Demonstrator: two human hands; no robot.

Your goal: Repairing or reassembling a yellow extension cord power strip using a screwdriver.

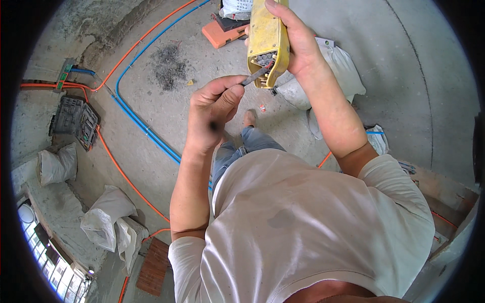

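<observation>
A long yellow box-shaped case [265,30] is held up in the air above the grey concrete floor [197,103], in front of the person's body. The right hand [299,43] is clamped on it from the right side, with the thumb laid along its upper part. The long axis of the case runs almost up and down in the view, away from the body, and its open end points back toward the person. The far end is cut by the upper edge of the view. Inside the opening, small grey round parts can be seen.

The left hand [211,108] pinches a thin dark stick-like tool [254,77] between thumb and fingers. This tool lies slanting, and its reddish far end points up and to the right, into the opening; I cannot tell which part inside it touches. The two hands are near each other but apart.

On the floor beyond the left hand lie an orange flat piece [222,35] and a patch of dark crumbs [169,65].
</observation>
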